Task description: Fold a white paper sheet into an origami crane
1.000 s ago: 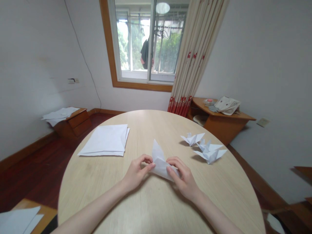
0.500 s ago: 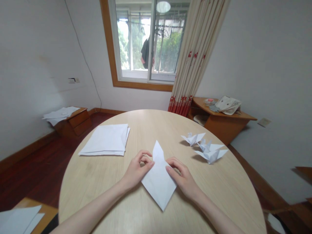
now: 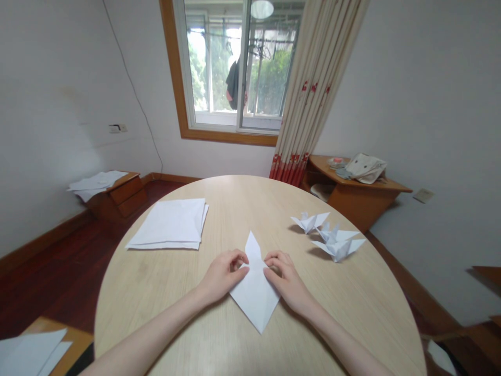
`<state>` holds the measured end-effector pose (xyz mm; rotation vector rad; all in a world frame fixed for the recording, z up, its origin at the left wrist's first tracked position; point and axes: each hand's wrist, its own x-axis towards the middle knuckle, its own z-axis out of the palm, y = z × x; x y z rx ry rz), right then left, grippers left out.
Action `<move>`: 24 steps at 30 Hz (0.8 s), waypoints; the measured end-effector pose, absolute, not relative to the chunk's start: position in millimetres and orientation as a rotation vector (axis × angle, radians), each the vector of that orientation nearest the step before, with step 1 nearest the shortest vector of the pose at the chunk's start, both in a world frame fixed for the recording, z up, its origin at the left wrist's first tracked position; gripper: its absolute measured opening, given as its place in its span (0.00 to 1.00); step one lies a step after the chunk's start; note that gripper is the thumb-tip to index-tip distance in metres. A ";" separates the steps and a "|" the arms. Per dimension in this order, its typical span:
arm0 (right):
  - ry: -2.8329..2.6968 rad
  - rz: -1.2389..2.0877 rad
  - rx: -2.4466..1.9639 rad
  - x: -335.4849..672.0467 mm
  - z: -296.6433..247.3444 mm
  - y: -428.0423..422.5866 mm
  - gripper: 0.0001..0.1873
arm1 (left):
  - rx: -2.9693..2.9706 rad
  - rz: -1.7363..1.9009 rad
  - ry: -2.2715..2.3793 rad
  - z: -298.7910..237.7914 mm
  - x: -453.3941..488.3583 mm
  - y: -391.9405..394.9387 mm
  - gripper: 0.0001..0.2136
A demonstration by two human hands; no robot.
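**Folded paper (image 3: 256, 297) pinched at its thin waist**

The white folded paper is on the table (image 3: 250, 201), right in front of the person. Its thin tip points to 12 o'clock and its wide end points to 6 o'clock. The left hand (image 3: 226, 274) is at 9 o'clock, with its thumb and fingertips closed on the paper's edge. The right hand (image 3: 288, 282) is at 3 o'clock and pinches the other edge the same way. They hold both sides of the waist, maybe so the paper sits straight and the folds line up.

At 10 o'clock from the paper is a flat pile of white sheets (image 3: 168, 224), perhaps put there to be easy to reach. At 2 o'clock are 3 paper birds (image 3: 340, 250), close together, probably set aside so their wings don't get squashed.
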<state>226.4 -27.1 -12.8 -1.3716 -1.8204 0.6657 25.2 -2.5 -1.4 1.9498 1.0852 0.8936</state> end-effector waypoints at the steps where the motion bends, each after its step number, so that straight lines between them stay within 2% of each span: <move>1: -1.832 0.653 -1.399 226.4 -13.9 -26.8 0.07 | 1.984 0.867 1.116 -2.7 24.9 -1.9 0.05; 11: -1.980 0.452 -1.531 224.5 -21.1 -27.3 0.07 | 2.294 0.704 1.198 -9.1 24.0 -2.4 0.05; 18: -2.011 0.336 -1.570 222.2 -21.3 -29.9 0.01 | 2.411 0.659 1.172 -6.4 24.4 -3.5 0.06; 24: -2.020 0.290 -1.540 223.0 -19.8 -30.2 0.07 | 2.431 0.766 1.135 -12.7 23.4 -1.7 0.08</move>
